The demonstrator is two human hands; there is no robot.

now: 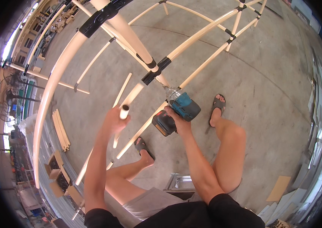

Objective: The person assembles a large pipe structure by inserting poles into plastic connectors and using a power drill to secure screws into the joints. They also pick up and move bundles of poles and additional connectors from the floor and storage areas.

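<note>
My right hand (178,121) is wrapped round the grip of a teal and black cordless impact driver (183,105). The driver's nose points up and left, with its bit close to a black metal pipe joint (157,71); whether the bit touches a screw I cannot make out. My left hand (116,121) is closed round a cream pipe (134,93) near its open end. The far end of that pipe meets the black joint. An upright cream pipe (132,36) of the frame also runs into this joint.
The cream pipe frame with black joints spreads ahead, and a long curved pipe (50,91) passes on the left. Loose pipes (61,131) and open cardboard boxes (60,173) are at the left. A cardboard piece (279,188) lies on the concrete floor (267,98) at right.
</note>
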